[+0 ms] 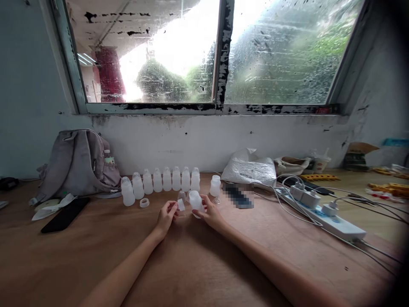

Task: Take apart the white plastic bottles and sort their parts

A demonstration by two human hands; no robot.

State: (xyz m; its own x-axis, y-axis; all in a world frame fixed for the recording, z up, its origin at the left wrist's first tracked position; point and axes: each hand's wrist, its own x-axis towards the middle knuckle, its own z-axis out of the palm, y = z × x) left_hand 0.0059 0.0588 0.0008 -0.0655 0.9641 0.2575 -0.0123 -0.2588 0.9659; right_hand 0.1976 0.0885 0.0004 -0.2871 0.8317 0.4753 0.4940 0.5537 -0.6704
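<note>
In the head view, the right hand (211, 214) has its fingers wrapped around a frosted bottle (195, 201), tilted. Just left of that grip, the left hand (166, 217) pinches a small white piece (181, 205), perhaps a label, though it is too small to be sure. Beyond both hands stands a row of capped bottles (166, 179); an uncapped bottle (215, 186) stands just past the right hand, and a white ring (144, 203) lies left of the left.

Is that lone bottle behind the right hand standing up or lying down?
Standing up. The bottle stands on the table with its narrower neck pointing up.
</note>
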